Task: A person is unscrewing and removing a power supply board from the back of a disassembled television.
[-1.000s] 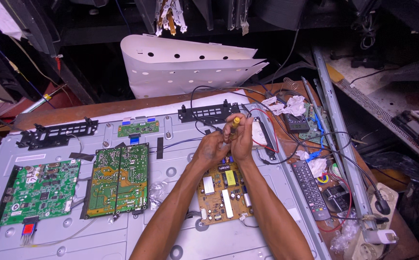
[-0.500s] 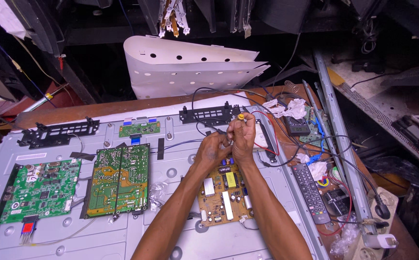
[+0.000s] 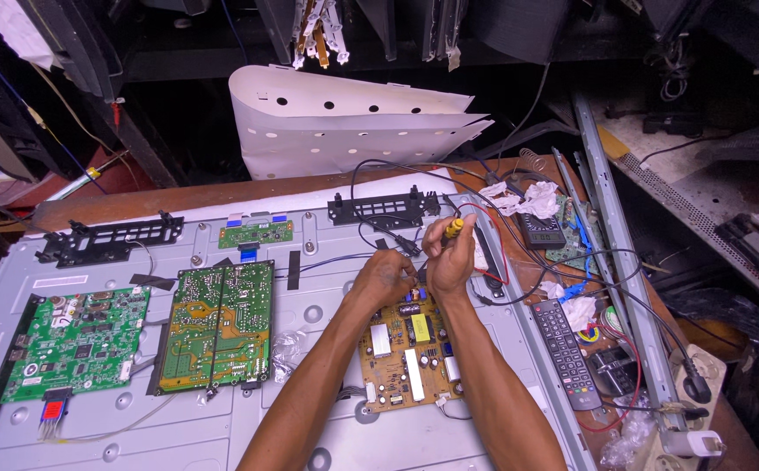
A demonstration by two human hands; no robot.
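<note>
Hands meet at far edge of brown circuit board (image 3: 408, 358): right hand (image 3: 449, 266) grips yellow-handled screwdriver (image 3: 451, 229), left hand (image 3: 382, 279) curled closed; red label (image 3: 53, 407) lies near left

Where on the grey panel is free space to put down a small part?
The grey panel is bare along its near edge, below the green boards. Another patch lies between those boards and the left hand. The right side, around the remote control, is crowded with cables.

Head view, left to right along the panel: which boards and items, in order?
Green main board → green-and-yellow board → left hand → right hand, gripping a yellow-handled tool, over the tan power board → black remote control → long metal rail.
</note>
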